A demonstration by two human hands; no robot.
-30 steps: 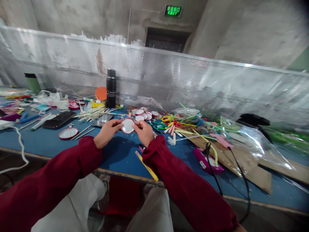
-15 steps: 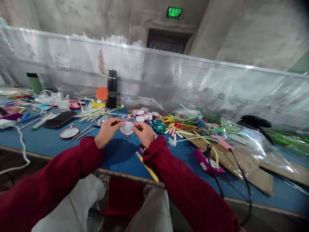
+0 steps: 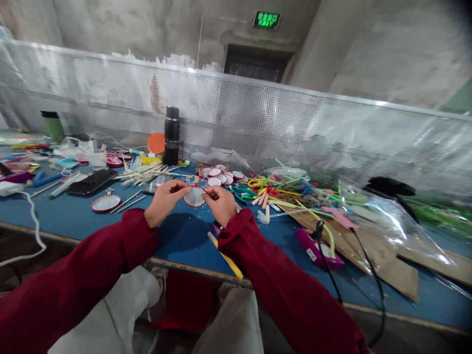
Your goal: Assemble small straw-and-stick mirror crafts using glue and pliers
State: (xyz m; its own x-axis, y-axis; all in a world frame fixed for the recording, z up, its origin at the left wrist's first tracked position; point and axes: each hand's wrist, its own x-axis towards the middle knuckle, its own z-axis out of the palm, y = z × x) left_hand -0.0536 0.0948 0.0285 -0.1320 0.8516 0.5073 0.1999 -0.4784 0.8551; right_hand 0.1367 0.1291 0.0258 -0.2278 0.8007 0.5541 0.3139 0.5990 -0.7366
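Between my hands is a round, pale disc with a thin red rim (image 3: 193, 197), held above the blue table. My left hand (image 3: 164, 200) pinches its upper left edge between thumb and fingertips. At the right edge, my right hand (image 3: 221, 202) grips it the same way, with the fingers curled. A small brown-and-white tab (image 3: 196, 179) shows just above the disc; I cannot tell whether it is attached. Several similar red-rimmed discs (image 3: 214, 181) lie in a cluster behind my hands. Another red-rimmed disc (image 3: 105, 203) rests on the table to the left.
A black bottle (image 3: 171, 136) stands behind my left hand. Thin sticks (image 3: 142, 172) and a phone (image 3: 92, 182) lie left. A yellow stick (image 3: 227, 258) is near the front edge. Right are pipe cleaners, a purple box (image 3: 317, 249) with a black cable, cardboard (image 3: 391, 268) and clear plastic.
The disc is tilted slightly differently and its upper rim shows more red between my fingers. Both hands stay in nearly the same place.
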